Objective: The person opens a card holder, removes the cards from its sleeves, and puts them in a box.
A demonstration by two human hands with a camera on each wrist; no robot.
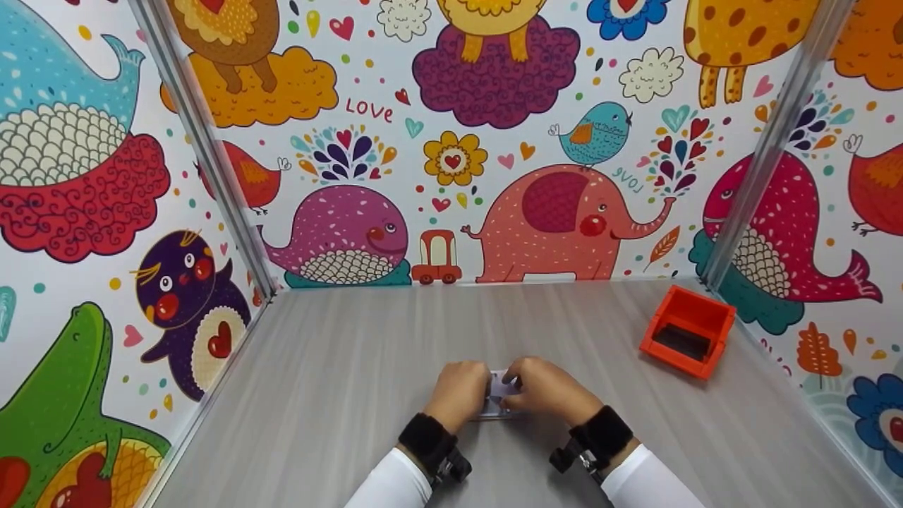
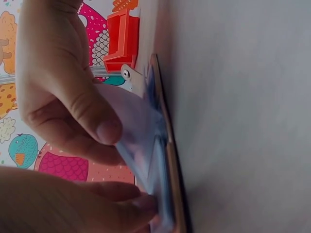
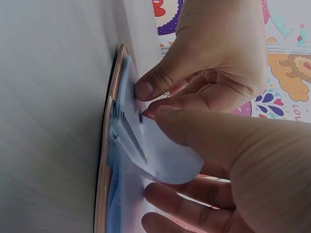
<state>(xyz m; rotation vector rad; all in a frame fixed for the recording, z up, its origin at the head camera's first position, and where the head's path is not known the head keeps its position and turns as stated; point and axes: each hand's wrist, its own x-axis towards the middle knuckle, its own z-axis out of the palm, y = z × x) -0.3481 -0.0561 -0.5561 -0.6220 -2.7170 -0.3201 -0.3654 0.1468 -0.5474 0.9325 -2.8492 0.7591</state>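
Right wrist view: I observe the right hand [image 3: 248, 155] pinching a clear sleeve [image 3: 172, 158]. The left hand [image 3: 216, 60] pinches the card holder [image 3: 103, 174].

We take this for a small recording booth, since wall panels [image 1: 508, 148] printed with cartoon animals [image 1: 550, 243] meet at bare metal corner posts [image 1: 204, 148] on three sides of a grey streaked tabletop [image 1: 338, 353], and small cameras [image 1: 453, 466] sit on black wrist straps [image 1: 427, 437].

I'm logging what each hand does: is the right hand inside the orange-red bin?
No, the right hand pinches a translucent flap, well apart from the orange-red bin.
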